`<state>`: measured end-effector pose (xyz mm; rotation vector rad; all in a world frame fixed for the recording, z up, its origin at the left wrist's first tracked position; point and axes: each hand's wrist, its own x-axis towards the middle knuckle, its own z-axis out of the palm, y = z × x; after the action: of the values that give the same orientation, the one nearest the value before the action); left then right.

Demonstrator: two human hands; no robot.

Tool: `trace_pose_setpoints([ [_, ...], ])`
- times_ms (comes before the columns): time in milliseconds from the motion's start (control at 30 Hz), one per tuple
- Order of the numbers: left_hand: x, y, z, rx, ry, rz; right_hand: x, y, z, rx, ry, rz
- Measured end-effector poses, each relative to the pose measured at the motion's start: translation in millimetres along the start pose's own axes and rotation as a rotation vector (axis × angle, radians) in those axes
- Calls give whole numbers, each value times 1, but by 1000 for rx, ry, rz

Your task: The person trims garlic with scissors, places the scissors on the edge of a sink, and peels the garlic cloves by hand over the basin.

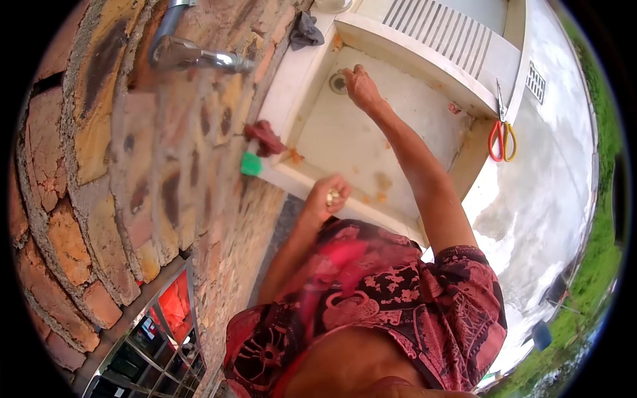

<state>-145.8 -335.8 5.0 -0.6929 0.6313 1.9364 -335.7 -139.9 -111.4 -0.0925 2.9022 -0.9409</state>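
My left hand (328, 194) is curled around several small pale pieces (333, 196) at the near edge of the light stone sink (302, 179). Inside the basin my right hand (360, 86) reaches beside the round drain (338, 83), its fingers bent together; what they hold, if anything, is too small to make out. Orange bits (381, 197) are scattered on the basin floor, with a small red and white scrap (454, 107) toward the right.
Scissors (502, 136) with red and yellow handles lie on the right rim. A dark red cloth (265, 138), green block (251, 164) and grey cloth (306, 32) sit along the left rim. A metal tap (229, 62) juts from the brick wall (152, 152).
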Motion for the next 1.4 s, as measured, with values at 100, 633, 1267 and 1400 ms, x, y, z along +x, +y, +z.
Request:
trace_pose_setpoints([
  [100,-6,0,-6,64,12,110,-8,5,10,40,43,-24],
  [633,-6,52,-7,68,104,300,-222,21,-49,-92,-57,33],
  [1267,-10,20,-6,160,138,231,-264,54,90,-114,-357,-66],
  [1400,-8,21,-1,299,150,238,-248,33,51,-36,-384,209],
])
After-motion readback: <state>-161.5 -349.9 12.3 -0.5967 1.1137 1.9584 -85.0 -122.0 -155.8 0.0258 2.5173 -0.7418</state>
